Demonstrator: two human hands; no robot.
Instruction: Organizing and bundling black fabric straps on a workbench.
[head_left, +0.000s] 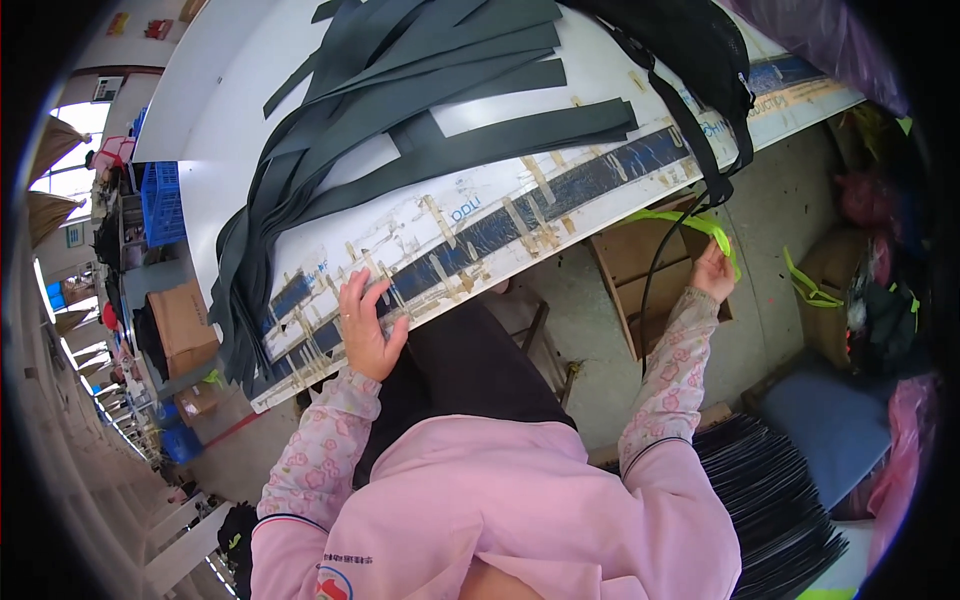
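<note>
My left hand (370, 325) rests on the near edge of the white table (480, 205), fingers spread and nothing held. Off the table's right side, my right hand (712, 272) closes on a neon-yellow strip (722, 240), which trails back left under the table edge. Long dark grey fabric strips (385, 125) lie in an overlapping heap across the table, and their ends droop over its left side. Close above my right hand, a black strap (690, 125) hangs over the table edge from a black bag-like bundle (700, 50).
Below the table edge stands an open brown wooden box (640, 275). Another neon strip (810, 285) lies at the right by a brown sack. A dense stack of thin black strips (765, 500) sits beside a blue cushion (830, 425). Cardboard boxes (183, 330) and a blue crate (163, 203) stand left.
</note>
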